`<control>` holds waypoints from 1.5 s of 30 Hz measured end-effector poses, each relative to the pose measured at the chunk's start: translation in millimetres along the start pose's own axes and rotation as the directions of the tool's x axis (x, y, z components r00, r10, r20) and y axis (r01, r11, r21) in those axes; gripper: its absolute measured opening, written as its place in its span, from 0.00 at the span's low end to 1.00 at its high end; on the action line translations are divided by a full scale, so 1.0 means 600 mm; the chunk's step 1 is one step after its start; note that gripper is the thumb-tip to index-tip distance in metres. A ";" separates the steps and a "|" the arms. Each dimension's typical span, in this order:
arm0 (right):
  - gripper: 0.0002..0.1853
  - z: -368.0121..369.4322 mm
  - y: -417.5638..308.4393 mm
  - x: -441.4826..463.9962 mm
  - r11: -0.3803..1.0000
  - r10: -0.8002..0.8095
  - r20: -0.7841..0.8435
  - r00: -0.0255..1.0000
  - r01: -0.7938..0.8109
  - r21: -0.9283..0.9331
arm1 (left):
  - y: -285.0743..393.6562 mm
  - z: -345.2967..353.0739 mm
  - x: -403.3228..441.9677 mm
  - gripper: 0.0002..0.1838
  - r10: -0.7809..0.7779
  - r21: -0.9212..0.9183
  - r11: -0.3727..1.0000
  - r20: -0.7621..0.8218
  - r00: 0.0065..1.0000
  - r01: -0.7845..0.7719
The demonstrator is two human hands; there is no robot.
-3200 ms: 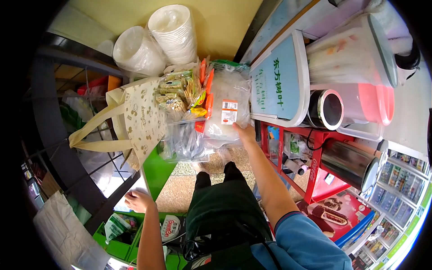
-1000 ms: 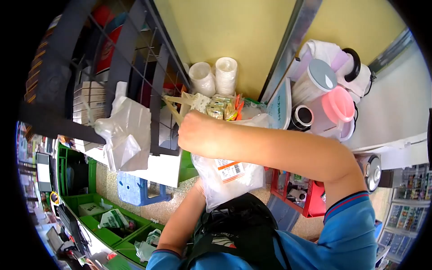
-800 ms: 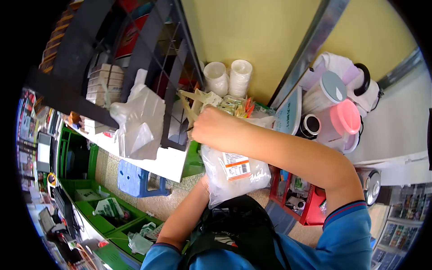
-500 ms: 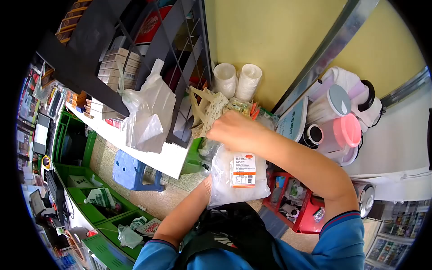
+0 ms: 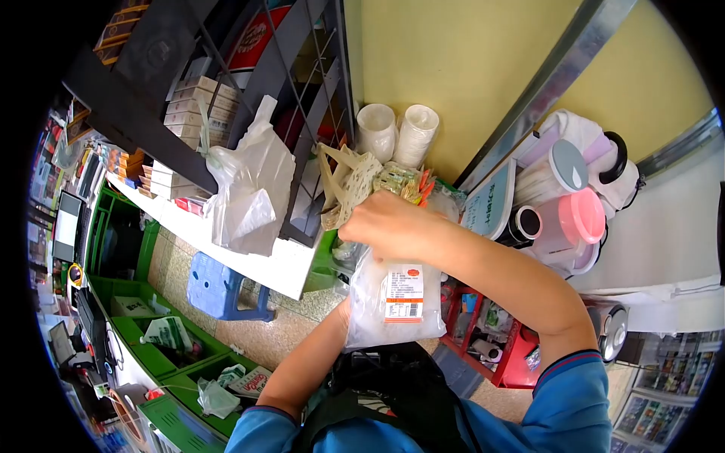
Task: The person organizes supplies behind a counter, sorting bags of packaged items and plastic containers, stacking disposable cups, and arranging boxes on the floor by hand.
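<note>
Since the earliest frame, the labelled bag had been moved from its place beside the small packets to just in front of the person's torso. Since the latest earlier frame, it had been shifted only slightly, its label now turned more upright.

At the far left, green compartments were seen, some holding plastic wrappings, with a blue stool standing on the floor near them. Above the stool, a white bench was partly covered from view by a crumpled hanging bag, which was hung at a dark rack. Pale boxes were stacked behind the rack's wire grid.

The left hand was placed at the left side of the labelled bag and was mostly hidden behind it; whether it was closed on the plastic could not be told. Just above, a patterned tote bag was propped beside the rack. The right hand was clenched at the upper end of the labelled bag, its curled fingers turned to the left; what was held inside them could not be seen.

Behind it, two wrapped stacks of white cups were stood by the yellow wall. Farther right, a lidded container and a pink-lidded container were seen above a red rack.
</note>
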State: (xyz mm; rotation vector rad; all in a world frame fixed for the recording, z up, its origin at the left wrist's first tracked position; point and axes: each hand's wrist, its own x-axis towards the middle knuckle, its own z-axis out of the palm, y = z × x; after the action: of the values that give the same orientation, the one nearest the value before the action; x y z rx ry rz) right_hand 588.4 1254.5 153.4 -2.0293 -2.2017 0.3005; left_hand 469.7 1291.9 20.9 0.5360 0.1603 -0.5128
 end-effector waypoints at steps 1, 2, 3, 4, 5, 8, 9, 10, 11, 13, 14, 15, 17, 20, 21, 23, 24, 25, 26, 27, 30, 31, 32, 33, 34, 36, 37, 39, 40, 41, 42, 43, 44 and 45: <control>0.13 0.001 -0.001 0.002 1.000 0.002 -0.002 1.000 -0.002 0.000 | 0.000 -0.002 -0.001 0.15 -0.002 0.001 1.000 0.000 1.000 0.002; 0.14 0.002 -0.003 0.004 1.000 0.010 0.013 1.000 -0.010 0.001 | 0.000 -0.003 -0.002 0.15 -0.006 0.004 1.000 -0.002 1.000 0.006; 0.15 0.003 -0.004 0.005 1.000 0.019 0.028 0.999 -0.019 0.001 | -0.001 -0.004 -0.005 0.15 -0.010 0.004 1.000 -0.001 1.000 0.010; 0.15 0.005 -0.004 0.007 1.000 0.020 0.027 0.999 -0.020 0.001 | -0.003 -0.004 -0.006 0.16 -0.014 0.006 1.000 -0.004 1.000 0.014; 0.15 0.007 -0.003 0.008 1.000 0.013 0.025 1.000 -0.014 0.011 | -0.003 -0.005 -0.008 0.16 -0.014 0.007 1.000 0.000 1.000 0.014; 0.15 0.005 -0.006 0.010 1.000 0.009 0.034 0.999 -0.010 0.025 | -0.004 -0.008 -0.010 0.16 -0.015 0.008 1.000 -0.004 1.000 0.015; 0.15 0.004 -0.007 0.011 0.999 0.011 0.045 0.999 -0.012 0.030 | -0.005 -0.008 -0.011 0.16 -0.017 0.007 1.000 -0.006 1.000 0.017; 0.15 0.005 -0.007 0.012 1.000 0.010 0.045 0.999 -0.012 0.029 | -0.006 -0.009 -0.012 0.16 -0.016 0.008 1.000 -0.009 1.000 0.016; 0.15 0.006 -0.007 0.013 1.000 0.004 0.038 0.999 -0.005 0.030 | -0.006 -0.010 -0.012 0.16 -0.014 0.008 1.000 -0.011 1.000 0.014; 0.15 0.008 -0.008 0.014 0.999 -0.002 0.032 0.999 0.001 0.033 | -0.007 -0.011 -0.014 0.16 -0.013 0.009 1.000 -0.013 1.000 0.013; 0.15 0.008 -0.008 0.015 0.999 0.006 0.045 0.999 -0.007 0.032 | -0.009 -0.011 -0.014 0.17 -0.017 0.007 1.000 -0.012 1.000 0.017; 0.15 0.009 -0.009 0.015 0.999 0.014 0.057 0.998 -0.015 0.031 | -0.010 -0.013 -0.014 0.17 -0.013 0.009 1.000 -0.017 1.000 0.013; 0.15 0.013 -0.007 0.016 0.999 0.011 0.056 0.998 -0.012 0.033 | -0.009 -0.012 -0.015 0.17 -0.011 0.006 1.000 -0.019 1.000 0.011; 0.15 0.015 -0.007 0.017 0.999 0.008 0.063 0.998 -0.010 0.034 | -0.011 -0.014 -0.018 0.17 -0.012 -0.002 1.000 -0.023 1.000 0.012; 0.15 0.015 -0.007 0.018 0.999 0.008 0.071 0.997 -0.010 0.035 | -0.012 -0.014 -0.018 0.17 -0.009 -0.006 1.000 -0.025 1.000 0.009; 0.15 0.017 -0.006 0.018 0.999 0.007 0.069 0.998 -0.010 0.042 | -0.013 -0.015 -0.018 0.17 -0.008 -0.003 1.000 -0.029 1.000 0.008; 0.15 0.018 -0.005 0.019 0.999 0.006 0.068 0.998 -0.009 0.048 | -0.013 -0.016 -0.019 0.18 -0.008 -0.003 1.000 -0.031 0.999 0.008; 0.15 0.018 -0.005 0.019 0.999 0.006 0.067 0.998 -0.010 0.048 | -0.012 -0.017 -0.018 0.18 -0.005 -0.003 1.000 -0.035 0.999 0.005; 0.15 0.017 -0.006 0.019 0.999 0.008 0.067 0.998 -0.011 0.052 | -0.013 -0.016 -0.020 0.18 -0.003 -0.005 1.000 -0.034 0.999 0.003; 0.15 0.017 -0.006 0.019 0.998 0.010 0.066 0.998 -0.013 0.055 | -0.013 -0.016 -0.020 0.18 -0.005 -0.005 1.000 -0.036 0.999 0.004; 0.15 0.017 -0.007 0.019 0.998 0.002 0.062 0.998 -0.006 0.055 | -0.015 -0.017 -0.021 0.18 -0.002 -0.007 1.000 -0.042 0.999 0.002; 0.15 0.017 -0.007 0.020 0.998 0.004 0.062 0.998 -0.007 0.055 | -0.015 -0.017 -0.023 0.18 0.000 -0.009 1.000 -0.042 0.999 -0.001; 0.15 0.018 -0.006 0.021 0.999 0.002 0.074 0.997 -0.006 0.053 | -0.015 -0.017 -0.023 0.18 0.001 -0.009 1.000 -0.045 0.999 -0.002; 0.15 0.018 -0.007 0.022 0.999 0.000 0.086 0.996 -0.004 0.050 | -0.015 -0.017 -0.023 0.18 -0.001 -0.014 1.000 -0.047 0.999 0.000; 0.15 0.018 -0.007 0.022 0.999 0.001 0.086 0.996 -0.005 0.050 | -0.016 -0.017 -0.023 0.19 0.002 -0.013 1.000 -0.047 0.999 -0.003; 0.15 0.018 -0.007 0.022 0.999 -0.005 0.071 0.997 0.002 0.047 | -0.017 -0.018 -0.023 0.19 0.004 -0.018 1.000 -0.047 0.999 -0.004; 0.15 0.017 -0.008 0.021 0.999 -0.005 0.071 0.997 0.001 0.048 | -0.016 -0.018 -0.021 0.19 0.006 -0.016 1.000 -0.048 0.999 -0.007; 0.14 0.016 -0.009 0.021 0.999 -0.003 0.058 0.998 0.000 0.046 | -0.017 -0.019 -0.023 0.19 0.007 -0.016 1.000 -0.047 0.999 -0.008; 0.14 0.016 -0.010 0.020 0.999 -0.003 0.058 0.998 0.000 0.047 | -0.016 -0.019 -0.022 0.19 0.005 -0.016 1.000 -0.049 0.999 -0.006; 0.14 0.015 -0.011 0.020 0.999 0.005 0.062 0.998 -0.008 0.050 | -0.017 -0.020 -0.022 0.19 0.006 -0.015 1.000 -0.050 0.999 -0.006; 0.14 0.014 -0.011 0.020 0.998 0.013 0.066 0.998 -0.016 0.053 | -0.018 -0.019 -0.023 0.19 0.004 -0.014 1.000 -0.048 0.999 -0.005; 0.14 0.015 -0.011 0.020 0.998 0.013 0.065 0.998 -0.017 0.053 | -0.017 -0.020 -0.022 0.19 0.003 -0.015 1.000 -0.049 0.999 -0.004; 0.14 0.017 -0.010 0.021 0.998 0.014 0.067 0.998 -0.018 0.055 | -0.017 -0.020 -0.022 0.20 0.004 -0.011 1.000 -0.050 0.999 -0.005; 0.14 0.019 -0.009 0.022 0.998 0.015 0.068 0.998 -0.019 0.057 | -0.017 -0.020 -0.023 0.20 0.002 -0.014 1.000 -0.050 0.999 -0.002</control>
State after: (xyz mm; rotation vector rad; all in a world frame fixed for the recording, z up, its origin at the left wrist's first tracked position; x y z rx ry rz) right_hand 579.4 1266.5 143.4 -2.0372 -2.1887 0.4353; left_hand 452.4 1296.4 9.6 0.5349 0.2107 -0.4963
